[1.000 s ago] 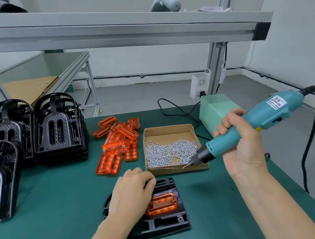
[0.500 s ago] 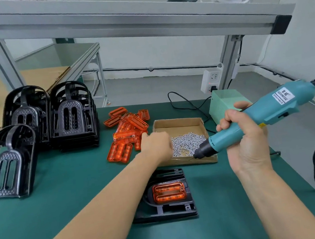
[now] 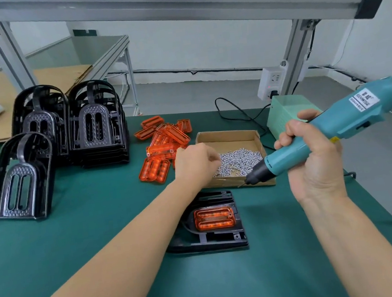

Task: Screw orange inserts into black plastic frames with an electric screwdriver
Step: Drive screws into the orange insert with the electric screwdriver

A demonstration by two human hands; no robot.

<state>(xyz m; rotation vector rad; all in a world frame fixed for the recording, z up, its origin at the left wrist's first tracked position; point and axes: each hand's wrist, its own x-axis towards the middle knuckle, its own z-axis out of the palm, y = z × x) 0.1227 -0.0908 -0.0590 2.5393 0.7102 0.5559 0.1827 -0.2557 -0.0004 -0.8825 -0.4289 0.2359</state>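
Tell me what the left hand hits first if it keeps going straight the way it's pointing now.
Most likely the loose screws in the cardboard box: the left hand reaches up and to the right, its curled fingers already over the box's near-left edge. Depth is unclear, so it may hover above them.

"KILEWS"-like label on electric screwdriver (image 3: 351, 115), unclear

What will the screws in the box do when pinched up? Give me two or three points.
The screws are tiny and shiny, so they probably slip from a pinch and several may come up together. They lie loose and heaped, so a push likely scatters or rolls them, though the box walls should contain them. The left hand is over them.
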